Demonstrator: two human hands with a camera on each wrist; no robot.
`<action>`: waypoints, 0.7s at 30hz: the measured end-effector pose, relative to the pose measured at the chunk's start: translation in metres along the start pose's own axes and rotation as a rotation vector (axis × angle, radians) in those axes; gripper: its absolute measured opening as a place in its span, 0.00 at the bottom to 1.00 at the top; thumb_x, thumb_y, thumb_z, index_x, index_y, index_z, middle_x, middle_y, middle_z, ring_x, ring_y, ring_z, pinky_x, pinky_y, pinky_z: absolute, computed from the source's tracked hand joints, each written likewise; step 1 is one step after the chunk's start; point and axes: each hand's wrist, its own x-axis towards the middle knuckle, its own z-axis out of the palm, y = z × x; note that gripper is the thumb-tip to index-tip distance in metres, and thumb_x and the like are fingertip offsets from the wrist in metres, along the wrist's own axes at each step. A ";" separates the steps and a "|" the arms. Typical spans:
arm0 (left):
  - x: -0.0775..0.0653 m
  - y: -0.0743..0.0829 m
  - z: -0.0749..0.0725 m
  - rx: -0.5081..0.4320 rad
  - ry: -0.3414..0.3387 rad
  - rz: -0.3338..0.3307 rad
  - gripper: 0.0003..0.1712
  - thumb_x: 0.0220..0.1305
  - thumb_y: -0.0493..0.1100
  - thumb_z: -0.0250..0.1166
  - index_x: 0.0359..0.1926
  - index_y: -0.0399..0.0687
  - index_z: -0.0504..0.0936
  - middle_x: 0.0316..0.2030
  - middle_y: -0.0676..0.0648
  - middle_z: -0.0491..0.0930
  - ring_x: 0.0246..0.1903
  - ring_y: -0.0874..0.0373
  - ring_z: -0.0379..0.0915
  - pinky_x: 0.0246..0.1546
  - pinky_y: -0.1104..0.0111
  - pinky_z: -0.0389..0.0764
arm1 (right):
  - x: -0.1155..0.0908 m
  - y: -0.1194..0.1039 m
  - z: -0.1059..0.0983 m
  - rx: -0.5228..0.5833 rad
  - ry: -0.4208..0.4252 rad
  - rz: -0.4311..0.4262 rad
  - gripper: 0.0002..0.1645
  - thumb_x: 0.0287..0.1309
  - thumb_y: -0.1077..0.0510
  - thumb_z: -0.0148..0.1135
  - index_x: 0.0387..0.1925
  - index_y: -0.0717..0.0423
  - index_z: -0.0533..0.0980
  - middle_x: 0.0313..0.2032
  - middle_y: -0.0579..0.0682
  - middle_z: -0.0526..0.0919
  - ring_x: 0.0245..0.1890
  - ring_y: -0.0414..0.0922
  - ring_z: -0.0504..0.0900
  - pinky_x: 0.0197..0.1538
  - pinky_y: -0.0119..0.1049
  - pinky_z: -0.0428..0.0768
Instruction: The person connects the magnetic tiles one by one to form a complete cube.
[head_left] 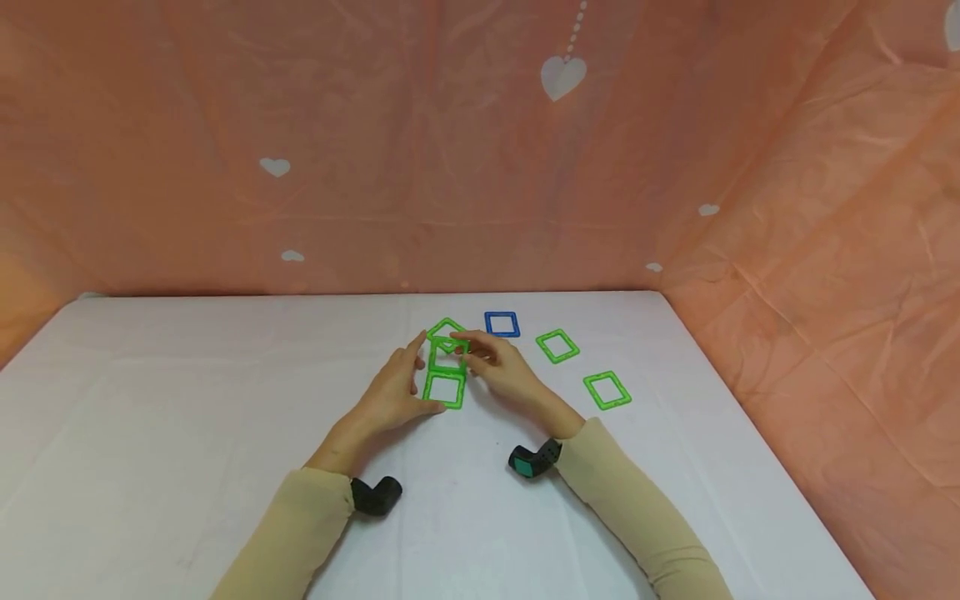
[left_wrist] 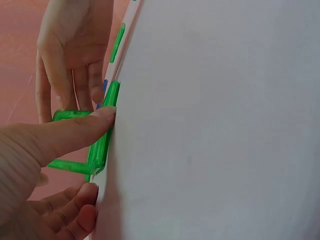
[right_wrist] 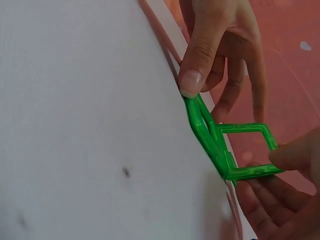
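Observation:
My right hand [head_left: 512,377] pinches the right side of a green square magnetic tile [right_wrist: 255,172], an open frame that stands upright. Its lower edge meets another green square tile [head_left: 453,406], which lies flat on the near side. My left hand [head_left: 390,393] is at the left of both, its thumb [left_wrist: 75,137] extended and pressing the flat tile's near edge. In the right wrist view, the left hand's other fingers [right_wrist: 257,85] are spread apart from the thumb. A third green tile [head_left: 437,327] lies just behind, partly covered by the upright one and the right hand.
On the white table [head_left: 225,375], a blue square tile [head_left: 502,314] lies beyond my right hand. Two more green tiles, one farther back [head_left: 545,351] and one nearer [head_left: 592,395], lie to the right. An orange curtain [head_left: 420,208] hangs behind the table.

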 end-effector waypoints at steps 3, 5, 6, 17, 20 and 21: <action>0.001 0.000 0.001 -0.003 0.006 0.018 0.62 0.45 0.40 0.78 0.74 0.40 0.47 0.48 0.36 0.71 0.29 0.57 0.65 0.29 0.69 0.67 | 0.001 -0.001 0.002 -0.011 -0.024 0.012 0.25 0.67 0.65 0.52 0.64 0.60 0.68 0.51 0.63 0.80 0.47 0.56 0.80 0.44 0.32 0.79; 0.001 0.000 0.001 -0.001 0.009 0.032 0.62 0.45 0.40 0.78 0.75 0.42 0.47 0.47 0.35 0.71 0.28 0.57 0.64 0.28 0.69 0.67 | 0.002 -0.001 0.003 -0.017 -0.036 0.024 0.26 0.68 0.64 0.51 0.66 0.58 0.67 0.53 0.61 0.79 0.49 0.54 0.80 0.46 0.32 0.78; 0.001 0.000 0.001 0.003 0.011 0.037 0.62 0.46 0.40 0.78 0.75 0.43 0.47 0.47 0.35 0.70 0.28 0.57 0.64 0.28 0.69 0.66 | 0.002 -0.001 0.003 -0.019 -0.040 0.025 0.26 0.68 0.64 0.51 0.66 0.58 0.66 0.54 0.61 0.79 0.49 0.53 0.79 0.47 0.32 0.79; -0.002 0.000 0.002 0.007 0.026 0.039 0.59 0.47 0.40 0.76 0.75 0.46 0.49 0.42 0.37 0.68 0.27 0.57 0.63 0.27 0.69 0.65 | 0.008 0.002 0.001 -0.022 0.022 0.058 0.24 0.70 0.59 0.49 0.65 0.55 0.68 0.56 0.58 0.78 0.49 0.50 0.80 0.48 0.36 0.80; -0.003 0.000 0.002 0.009 0.029 0.031 0.59 0.47 0.40 0.76 0.75 0.46 0.49 0.42 0.38 0.68 0.27 0.57 0.63 0.27 0.69 0.65 | 0.011 0.006 -0.002 0.003 0.073 0.079 0.22 0.70 0.57 0.50 0.62 0.57 0.71 0.54 0.58 0.79 0.47 0.50 0.81 0.46 0.36 0.81; -0.003 0.000 0.003 0.011 0.029 0.031 0.59 0.47 0.41 0.76 0.75 0.47 0.49 0.42 0.38 0.68 0.27 0.57 0.63 0.27 0.69 0.65 | 0.012 0.006 -0.003 0.005 0.085 0.085 0.21 0.70 0.57 0.51 0.61 0.58 0.71 0.54 0.57 0.79 0.47 0.49 0.81 0.45 0.36 0.81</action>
